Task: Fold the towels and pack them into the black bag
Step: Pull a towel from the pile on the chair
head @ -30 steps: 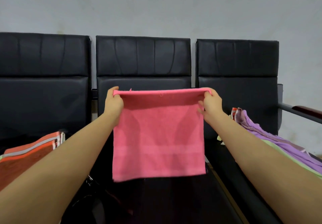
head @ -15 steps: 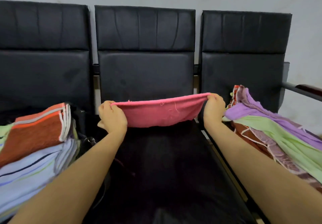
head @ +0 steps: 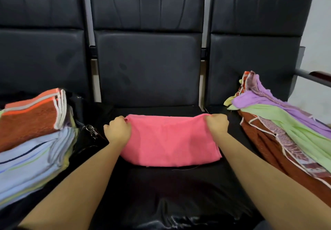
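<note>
Pink towel (head: 170, 140) lies half-folded on middle seat (head: 161, 185); left hand (head: 117, 131) and right hand (head: 217, 124) pinch its far corners, fingers curled on cloth. Risk: uneven release skews fold; folded stack (head: 32, 135) left.

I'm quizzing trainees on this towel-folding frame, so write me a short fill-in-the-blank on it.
1. Both hands grip the ____ towel.
2. It lies on the ____ of the three seats.
3. The folded stack lies to the person's ____.
4. The loose pile has a ____ towel on top.

Missing words: pink; middle; left; purple
</note>
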Available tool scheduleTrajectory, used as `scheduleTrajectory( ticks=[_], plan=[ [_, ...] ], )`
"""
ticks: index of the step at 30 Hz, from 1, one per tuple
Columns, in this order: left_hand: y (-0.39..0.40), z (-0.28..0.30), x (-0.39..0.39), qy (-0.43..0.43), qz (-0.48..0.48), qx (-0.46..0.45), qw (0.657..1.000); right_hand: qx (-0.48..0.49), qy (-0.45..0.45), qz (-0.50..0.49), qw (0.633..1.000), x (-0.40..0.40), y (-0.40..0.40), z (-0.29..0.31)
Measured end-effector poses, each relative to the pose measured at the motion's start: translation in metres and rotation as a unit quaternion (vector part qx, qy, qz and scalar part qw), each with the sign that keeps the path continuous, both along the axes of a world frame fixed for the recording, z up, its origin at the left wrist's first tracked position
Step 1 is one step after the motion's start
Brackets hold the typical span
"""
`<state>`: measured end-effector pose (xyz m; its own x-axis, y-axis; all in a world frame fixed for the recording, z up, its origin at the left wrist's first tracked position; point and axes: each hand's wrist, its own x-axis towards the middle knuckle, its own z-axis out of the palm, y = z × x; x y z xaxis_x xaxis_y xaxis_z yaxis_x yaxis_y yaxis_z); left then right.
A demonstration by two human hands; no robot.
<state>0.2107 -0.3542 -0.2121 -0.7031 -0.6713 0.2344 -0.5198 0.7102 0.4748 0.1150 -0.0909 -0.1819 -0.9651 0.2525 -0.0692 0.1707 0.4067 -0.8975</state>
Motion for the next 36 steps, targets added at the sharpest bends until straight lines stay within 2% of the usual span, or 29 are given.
scheduleTrajectory(
  ticks=[2, 6, 10, 15, 19, 21, 23, 26, 30, 33, 36],
  plan=[
    [-0.002, -0.007, -0.009, -0.013, -0.003, 0.0, 1.0, 0.03, 0.002, 0.026, 0.999, -0.006, -0.004, -0.008],
    [-0.009, -0.009, -0.027, 0.03, -0.004, 0.032, 0.999, 0.09, 0.02, 0.007, 0.996, -0.021, -0.01, -0.016],
    [-0.023, -0.003, -0.049, 0.043, -0.026, -0.025, 0.998, 0.163, 0.073, -0.023, 0.984, -0.034, -0.015, -0.014],
    [-0.032, -0.011, -0.084, 0.0, -0.043, -0.071, 0.997, 0.224, 0.059, -0.015, 0.973, -0.057, -0.019, -0.018],
    [-0.032, -0.029, -0.099, -0.057, -0.04, -0.049, 0.996, 0.279, 0.046, 0.015, 0.959, -0.066, -0.024, -0.032],
    [-0.03, -0.04, -0.099, -0.08, -0.031, -0.068, 0.994, 0.348, 0.093, 0.023, 0.933, -0.068, -0.027, -0.045],
    [-0.028, -0.05, -0.097, -0.068, -0.031, -0.101, 0.992, 0.352, 0.174, 0.032, 0.919, -0.065, -0.035, -0.053],
    [-0.021, -0.053, -0.087, -0.093, -0.019, -0.127, 0.987, 0.308, 0.249, 0.081, 0.915, -0.057, -0.052, -0.056],
    [-0.013, -0.053, -0.07, -0.173, -0.006, -0.163, 0.971, 0.275, 0.233, 0.202, 0.911, -0.047, -0.068, -0.064],
    [-0.009, -0.057, -0.061, -0.178, -0.018, -0.179, 0.968, 0.331, 0.194, 0.295, 0.875, -0.04, -0.065, -0.083],
    [-0.003, -0.062, -0.052, -0.165, -0.048, -0.191, 0.967, 0.441, 0.163, 0.342, 0.814, -0.033, -0.052, -0.102]
  ],
)
